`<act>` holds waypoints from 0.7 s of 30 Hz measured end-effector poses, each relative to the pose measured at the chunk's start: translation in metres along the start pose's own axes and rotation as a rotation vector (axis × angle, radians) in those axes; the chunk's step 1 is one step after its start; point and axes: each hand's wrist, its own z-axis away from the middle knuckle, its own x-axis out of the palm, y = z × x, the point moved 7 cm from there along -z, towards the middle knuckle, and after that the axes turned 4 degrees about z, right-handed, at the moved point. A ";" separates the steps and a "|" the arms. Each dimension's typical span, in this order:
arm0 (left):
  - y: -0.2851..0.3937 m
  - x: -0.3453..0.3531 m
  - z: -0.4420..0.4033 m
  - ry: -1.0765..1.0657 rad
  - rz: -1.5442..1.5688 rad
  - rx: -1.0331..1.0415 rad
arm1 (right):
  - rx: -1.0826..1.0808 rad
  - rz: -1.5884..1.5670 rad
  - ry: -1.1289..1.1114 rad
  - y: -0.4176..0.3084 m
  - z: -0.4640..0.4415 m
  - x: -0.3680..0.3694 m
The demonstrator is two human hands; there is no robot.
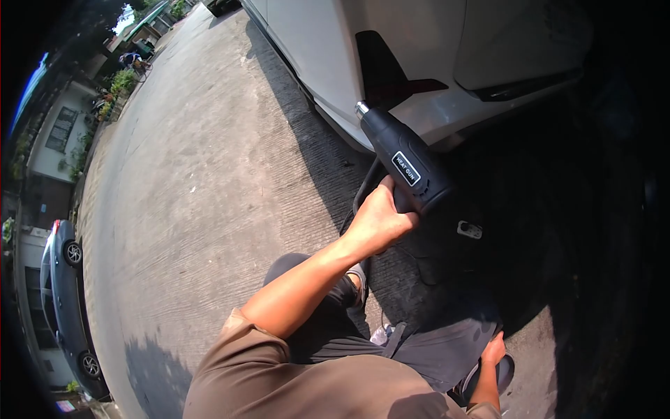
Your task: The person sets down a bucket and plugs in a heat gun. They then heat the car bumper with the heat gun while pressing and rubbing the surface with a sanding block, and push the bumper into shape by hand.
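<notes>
My left hand (382, 215) is wrapped round the handle of a black heat gun (412, 157), marked "HEAT GUN" on its side. Its silver nozzle points up and left, close to a dark, pointed panel (380, 70) on the body of a light-coloured car (426, 42). Whether the nozzle touches the car I cannot tell. A black cord (366, 185) hangs beside the handle. Low on the right, my right hand (494, 349) rests against my bent leg in dark trousers (447, 349), with its fingers mostly hidden.
Ridged concrete road (209, 181) stretches away on the left. A dark grey car (66, 300) is parked along the far side by houses and plants. In the shadow under the light car lies a small pale object (470, 230). My sandalled foot (357, 283) is below the left arm.
</notes>
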 end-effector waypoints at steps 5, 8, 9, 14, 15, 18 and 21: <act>-0.005 -0.002 -0.001 -0.003 -0.023 0.028 | -0.003 -0.014 0.000 0.002 -0.001 0.001; -0.008 -0.003 -0.001 -0.018 -0.005 0.047 | -0.029 -0.015 0.021 0.001 0.000 0.001; -0.007 -0.001 -0.002 -0.028 0.003 0.052 | -0.024 -0.011 0.018 0.003 0.000 0.000; -0.010 -0.001 -0.004 -0.057 0.030 -0.019 | -0.015 0.011 0.000 0.001 -0.005 -0.001; -0.009 0.000 -0.004 -0.062 0.028 -0.032 | -0.012 0.012 0.000 0.000 -0.004 -0.003; -0.016 -0.002 -0.008 -0.027 -0.001 0.025 | -0.010 0.008 0.009 -0.002 -0.001 -0.007; -0.013 -0.004 -0.006 -0.033 -0.055 -0.017 | -0.023 -0.005 0.028 0.000 -0.002 -0.003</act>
